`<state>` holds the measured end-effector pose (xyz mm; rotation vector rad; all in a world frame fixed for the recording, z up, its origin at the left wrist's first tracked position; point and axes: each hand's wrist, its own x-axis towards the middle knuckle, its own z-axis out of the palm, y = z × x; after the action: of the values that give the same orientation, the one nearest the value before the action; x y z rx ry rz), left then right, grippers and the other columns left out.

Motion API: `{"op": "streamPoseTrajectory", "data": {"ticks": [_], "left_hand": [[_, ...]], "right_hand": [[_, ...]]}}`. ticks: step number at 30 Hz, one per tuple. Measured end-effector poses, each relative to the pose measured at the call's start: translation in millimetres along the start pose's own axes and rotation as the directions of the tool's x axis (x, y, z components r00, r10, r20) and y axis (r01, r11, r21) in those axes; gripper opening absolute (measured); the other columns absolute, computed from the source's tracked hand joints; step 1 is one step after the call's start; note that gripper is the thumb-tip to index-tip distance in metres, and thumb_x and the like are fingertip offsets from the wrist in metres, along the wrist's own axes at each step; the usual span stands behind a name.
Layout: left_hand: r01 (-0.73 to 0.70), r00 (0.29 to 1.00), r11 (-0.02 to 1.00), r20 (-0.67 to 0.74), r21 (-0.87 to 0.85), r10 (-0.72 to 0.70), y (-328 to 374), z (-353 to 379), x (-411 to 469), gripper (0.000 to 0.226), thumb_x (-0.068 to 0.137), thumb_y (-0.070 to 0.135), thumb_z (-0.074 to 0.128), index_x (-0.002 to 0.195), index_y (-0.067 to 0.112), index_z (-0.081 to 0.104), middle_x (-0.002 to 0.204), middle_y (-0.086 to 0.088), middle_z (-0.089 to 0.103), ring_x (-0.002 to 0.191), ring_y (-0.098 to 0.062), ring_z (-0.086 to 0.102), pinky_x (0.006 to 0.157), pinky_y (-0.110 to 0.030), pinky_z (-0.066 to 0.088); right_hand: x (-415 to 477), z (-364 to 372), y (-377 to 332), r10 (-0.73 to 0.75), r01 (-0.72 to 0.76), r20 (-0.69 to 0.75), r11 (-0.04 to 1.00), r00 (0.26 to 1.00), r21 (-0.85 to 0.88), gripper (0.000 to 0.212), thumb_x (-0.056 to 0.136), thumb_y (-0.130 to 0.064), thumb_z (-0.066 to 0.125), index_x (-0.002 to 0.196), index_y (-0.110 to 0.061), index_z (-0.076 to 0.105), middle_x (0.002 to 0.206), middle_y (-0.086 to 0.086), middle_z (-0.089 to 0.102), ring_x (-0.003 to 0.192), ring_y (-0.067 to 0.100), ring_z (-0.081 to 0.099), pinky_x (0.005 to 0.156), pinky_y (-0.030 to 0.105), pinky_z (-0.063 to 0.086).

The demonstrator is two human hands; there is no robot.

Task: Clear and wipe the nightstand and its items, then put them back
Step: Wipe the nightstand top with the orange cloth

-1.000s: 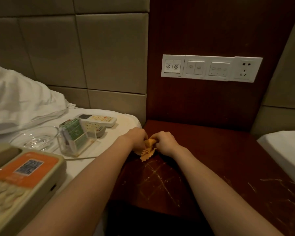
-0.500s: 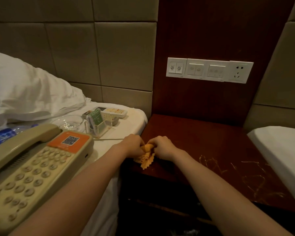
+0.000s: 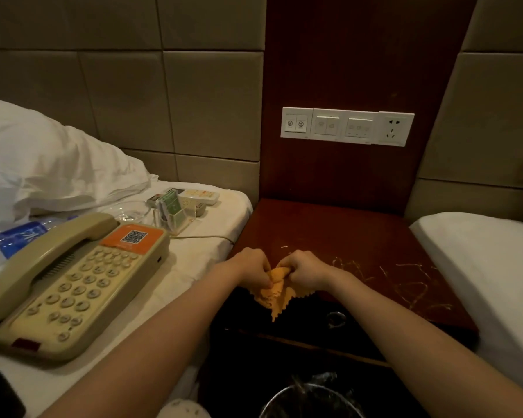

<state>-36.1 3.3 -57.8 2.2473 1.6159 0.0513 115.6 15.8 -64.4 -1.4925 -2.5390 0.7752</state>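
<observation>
The dark red wooden nightstand [image 3: 329, 230] stands between two beds, its top bare and streaked with wet smears. At its front left edge my left hand [image 3: 249, 268] and my right hand [image 3: 304, 268] meet, both gripping a small orange cloth [image 3: 274, 292] whose zigzag corner hangs over the front edge. On the left bed lie the nightstand's items: a beige telephone [image 3: 73, 282], a water bottle [image 3: 9, 239], a glass ashtray [image 3: 130, 211], a clear card holder [image 3: 172, 211] and a white remote [image 3: 198, 196].
A white pillow [image 3: 43, 167] lies at the head of the left bed. A switch and socket panel [image 3: 346, 126] sits on the wall above the nightstand. A bin with a clear liner [image 3: 310, 399] stands on the floor in front. A second white bed [image 3: 489, 267] borders the right side.
My hands and the cloth have come back from the middle of the nightstand's top to its front edge. The view has dropped and pulled back, bringing the bin into sight.
</observation>
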Motion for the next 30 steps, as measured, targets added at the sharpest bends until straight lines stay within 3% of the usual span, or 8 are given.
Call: {"op": "streamPoseTrajectory", "data": {"ticks": [4,11,12,14,15,17,23,30], "left_hand": [[-0.021,0.999,0.999,0.033,-0.039,0.023,16.0,7.8,-1.8,0.043,0.082,0.010,0.060,0.048,0.018,0.033,0.052,0.002,0.028,0.048,-0.012,0.026,0.046,-0.023,0.022],[-0.115,0.981,0.991,0.151,-0.068,0.124,34.2,13.9,-8.9,0.042,0.087,0.014,0.059,0.051,0.017,0.037,0.053,0.001,0.030,0.049,-0.013,0.025,0.049,-0.025,0.022],[-0.126,0.973,0.990,0.185,-0.061,0.135,37.0,10.8,-9.0,0.034,0.088,0.015,0.059,0.056,0.017,0.048,0.057,-0.001,0.039,0.052,-0.013,0.032,0.051,-0.024,0.026],[-0.126,0.946,0.990,0.292,-0.064,0.139,42.5,3.0,-9.1,0.014,0.091,0.019,0.058,0.092,0.011,0.070,0.090,-0.006,0.063,0.075,-0.016,0.057,0.061,-0.023,0.042],[-0.104,0.935,0.992,0.334,-0.072,0.122,44.4,-1.0,-8.5,0.024,0.092,0.019,0.058,0.110,0.005,0.067,0.108,-0.009,0.064,0.092,-0.020,0.062,0.068,-0.025,0.047],[-0.086,0.930,0.993,0.352,-0.080,0.109,46.3,-9.9,-4.2,0.032,0.092,0.017,0.058,0.120,0.002,0.062,0.120,-0.010,0.060,0.108,-0.025,0.059,0.075,-0.028,0.049],[-0.115,0.965,0.992,0.229,-0.061,0.126,47.7,-50.3,27.6,0.030,0.089,0.017,0.062,0.117,0.005,0.064,0.115,-0.011,0.064,0.100,-0.024,0.064,0.074,-0.024,0.053],[-0.137,0.966,0.962,-0.182,0.237,0.182,48.1,-75.6,87.2,0.022,0.088,0.016,0.058,0.108,0.010,0.067,0.091,-0.004,0.061,0.083,-0.020,0.059,0.062,-0.025,0.044]], "right_hand": [[-21.4,-2.1,4.6,0.049,-0.050,0.016,0.999,0.999,0.008,0.030,0.086,0.005,0.045,0.081,-0.019,0.063,0.070,-0.003,0.051,0.062,0.012,0.043,0.060,0.029,0.038],[-53.8,-8.8,2.1,0.068,-0.065,0.067,0.997,0.995,-0.047,0.031,0.088,-0.004,0.055,0.071,-0.030,0.058,0.070,-0.008,0.050,0.064,0.008,0.043,0.062,0.022,0.039],[-57.1,-10.8,1.6,0.071,-0.067,0.100,0.997,0.992,-0.043,0.027,0.088,-0.007,0.057,0.074,-0.030,0.060,0.073,-0.009,0.052,0.067,0.007,0.045,0.065,0.023,0.040],[-61.9,-14.5,-0.5,0.100,-0.091,0.186,0.994,0.977,-0.057,0.013,0.088,-0.012,0.060,0.097,-0.020,0.067,0.081,-0.011,0.053,0.077,0.007,0.049,0.072,0.024,0.044],[-62.7,-17.7,-1.5,0.115,-0.101,0.214,0.992,0.970,-0.073,0.020,0.089,-0.014,0.060,0.108,-0.015,0.066,0.083,-0.012,0.053,0.080,0.007,0.049,0.074,0.023,0.044],[-60.6,-25.6,-3.1,0.123,-0.106,0.221,0.990,0.968,-0.089,0.028,0.090,-0.014,0.059,0.117,-0.011,0.062,0.085,-0.014,0.051,0.081,0.005,0.048,0.073,0.021,0.043],[-35.5,-63.4,4.0,0.116,-0.111,0.087,0.992,0.989,-0.064,0.024,0.088,-0.013,0.061,0.112,-0.012,0.063,0.086,-0.010,0.055,0.085,0.010,0.052,0.076,0.025,0.045],[15.6,-94.5,33.3,0.082,-0.127,-0.303,0.983,0.949,-0.132,0.025,0.087,0.002,0.050,0.105,-0.008,0.063,0.093,0.006,0.058,0.087,0.020,0.057,0.073,0.032,0.048]]}}
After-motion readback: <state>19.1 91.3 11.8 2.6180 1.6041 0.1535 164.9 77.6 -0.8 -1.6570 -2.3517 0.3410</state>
